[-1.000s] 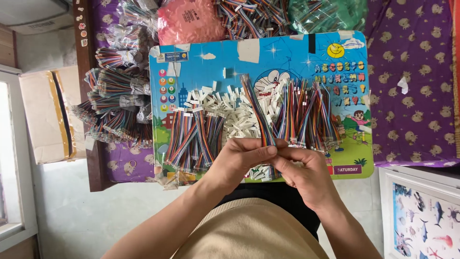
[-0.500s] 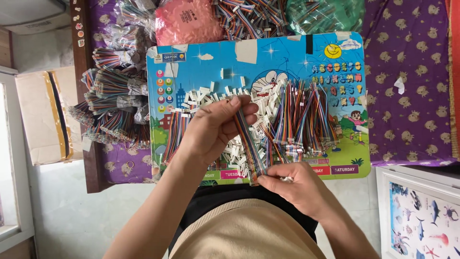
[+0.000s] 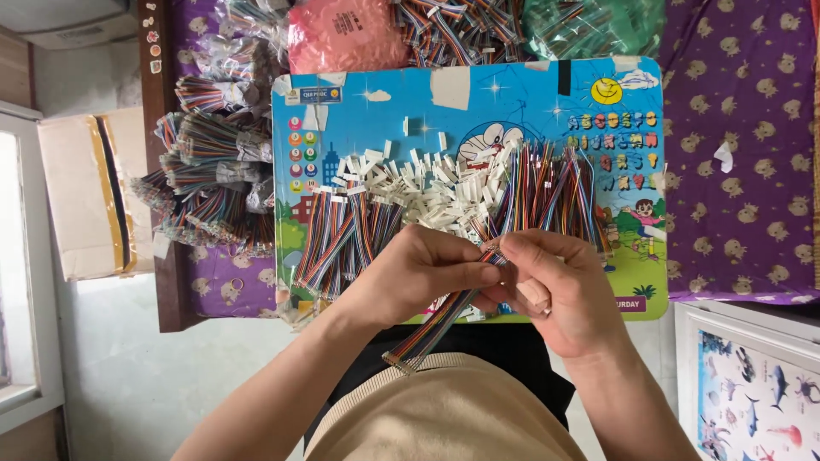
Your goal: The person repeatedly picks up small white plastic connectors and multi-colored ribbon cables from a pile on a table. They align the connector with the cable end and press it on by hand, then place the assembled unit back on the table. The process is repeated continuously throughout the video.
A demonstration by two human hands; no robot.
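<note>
My left hand [image 3: 423, 273] and my right hand [image 3: 559, 290] meet over the near edge of a blue cartoon lap board [image 3: 478, 94]. Together they pinch the top end of a multicoloured ribbon cable [image 3: 440, 323], which slants down and left toward my lap. A pile of small white connector housings [image 3: 427, 183] lies in the board's middle. Finished cables with housings [image 3: 342, 235] lie left of the pile. Loose ribbon cables [image 3: 555, 192] fan out on its right.
Bundled cables [image 3: 209, 179] are stacked left of the board on a purple patterned cloth [image 3: 743, 154]. A pink bag [image 3: 342, 34] and more cable bags lie behind the board. A cardboard box [image 3: 85, 192] stands at the left, a picture panel [image 3: 760, 388] at the lower right.
My left hand, which reached up over the white pile half a second ago, has come back to meet my right hand. The held cable now hangs down and left.
</note>
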